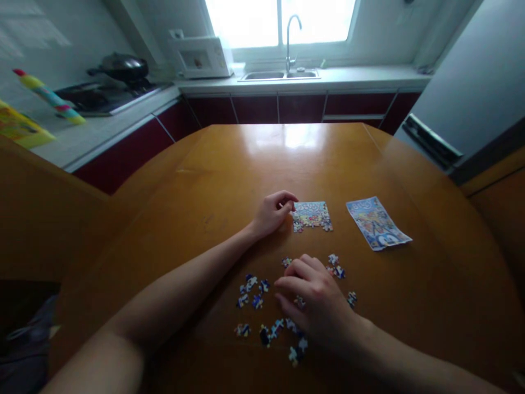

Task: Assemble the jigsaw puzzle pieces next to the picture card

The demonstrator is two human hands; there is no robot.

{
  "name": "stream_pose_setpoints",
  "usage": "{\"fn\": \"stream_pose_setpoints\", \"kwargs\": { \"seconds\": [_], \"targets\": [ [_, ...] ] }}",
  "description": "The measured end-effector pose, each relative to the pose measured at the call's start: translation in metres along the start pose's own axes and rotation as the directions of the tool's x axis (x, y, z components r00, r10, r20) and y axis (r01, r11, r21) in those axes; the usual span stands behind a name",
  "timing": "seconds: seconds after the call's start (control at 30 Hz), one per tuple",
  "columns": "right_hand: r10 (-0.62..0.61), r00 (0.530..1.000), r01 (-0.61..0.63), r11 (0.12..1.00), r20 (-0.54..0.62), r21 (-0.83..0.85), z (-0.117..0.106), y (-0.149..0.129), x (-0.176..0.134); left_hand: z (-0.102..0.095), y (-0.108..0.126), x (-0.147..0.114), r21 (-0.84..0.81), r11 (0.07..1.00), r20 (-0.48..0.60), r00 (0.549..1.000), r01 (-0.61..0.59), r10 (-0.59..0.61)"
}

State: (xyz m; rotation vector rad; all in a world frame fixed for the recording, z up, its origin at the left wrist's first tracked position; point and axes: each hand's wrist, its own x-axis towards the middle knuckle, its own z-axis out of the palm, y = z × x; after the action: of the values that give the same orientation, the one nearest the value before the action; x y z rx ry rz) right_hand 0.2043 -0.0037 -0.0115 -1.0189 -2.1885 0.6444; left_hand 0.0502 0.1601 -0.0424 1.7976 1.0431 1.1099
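Note:
A partly joined jigsaw puzzle [311, 214] lies flat, with a straight top edge and a ragged lower edge. At its left side rests my left hand [274, 213], fingers loosely curled, a gap between thumb and forefinger, fingertips at the puzzle's edge. My right hand [315, 293] hovers low over the loose pieces, palm down, fingers apart, and hides some of them. Loose puzzle pieces [257, 301] lie left of it. More puzzle pieces [338, 272] are at its upper right, and another puzzle piece [292, 355] is among several below it.
A creased picture sheet [378, 223] lies right of the puzzle on the wooden table [229, 169]. Beyond the table stand a counter with a sink [262, 75], a microwave [203, 57] and a wok [123, 67] on the stove. A fridge [476, 82] is at the right.

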Motion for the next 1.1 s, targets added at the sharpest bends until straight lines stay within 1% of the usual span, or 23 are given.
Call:
{"fn": "stream_pose_setpoints", "kwargs": {
  "seconds": [0.2,0.5,0.63,0.8,1.1],
  "targets": [
    [-0.005,1.0,0.005,1.0,-0.001,-0.031,-0.001,0.003,0.001,-0.002,0.002,0.001,0.012,1.0,-0.011,1.0,0.007,-0.007],
    [0.015,0.998,-0.017,0.999,-0.056,-0.042,-0.008,0.01,0.005,-0.003,0.001,0.001,0.007,1.0,-0.013,1.0,0.004,-0.004],
    [0.018,0.999,-0.02,0.999,-0.043,-0.048,-0.009,0.01,0.005,-0.002,0.002,0.001,0.005,1.0,-0.013,1.0,0.007,-0.007],
    [0.055,0.998,-0.057,0.998,-0.043,-0.037,-0.01,0.01,0.006,-0.002,0.001,0.001,0.012,1.0,-0.002,1.0,0.006,-0.006],
    [0.063,0.997,-0.064,0.998,-0.044,-0.02,-0.012,0.01,0.005,-0.002,-0.003,0.0,0.013,1.0,-0.006,1.0,-0.002,0.002]
  ]
}}
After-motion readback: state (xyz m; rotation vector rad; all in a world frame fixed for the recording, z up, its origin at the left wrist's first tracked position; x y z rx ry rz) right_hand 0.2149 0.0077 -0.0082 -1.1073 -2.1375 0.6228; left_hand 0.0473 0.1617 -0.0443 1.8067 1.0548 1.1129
